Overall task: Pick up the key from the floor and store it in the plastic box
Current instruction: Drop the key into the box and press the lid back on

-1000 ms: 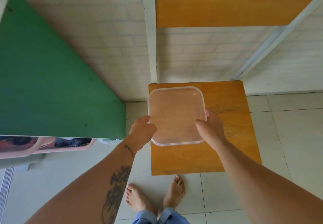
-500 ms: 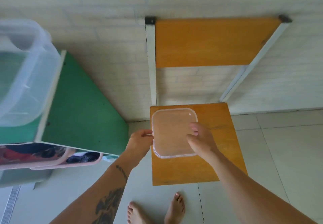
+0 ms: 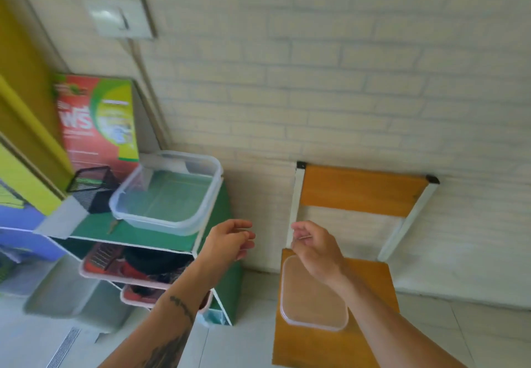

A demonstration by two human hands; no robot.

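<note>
The clear plastic box [image 3: 166, 195] stands without its lid on the green shelf top [image 3: 129, 232], left of my hands. Its clear lid [image 3: 310, 307] lies flat on the orange chair seat [image 3: 370, 284]. A small thin brownish object [image 3: 112, 226], too blurred to name, lies on the shelf top by the box's near left corner. My left hand [image 3: 230, 239] hovers in the air right of the box, fingers loosely apart and empty. Just above the lid's far edge, my right hand [image 3: 314, 248] hangs loosely curled, clear of the lid.
A black mesh basket [image 3: 92, 188] and a red-green carton [image 3: 97, 120] stand behind the box. Pink trays with dark items [image 3: 120, 267] fill the shelf's lower levels. The chair's backrest [image 3: 362, 189] leans at the white brick wall. Pale floor tiles lie below.
Both hands have let go of the lid, which now rests on the chair seat, and lifted off it. The view has swung up and left, bringing the box and shelf top into sight.
</note>
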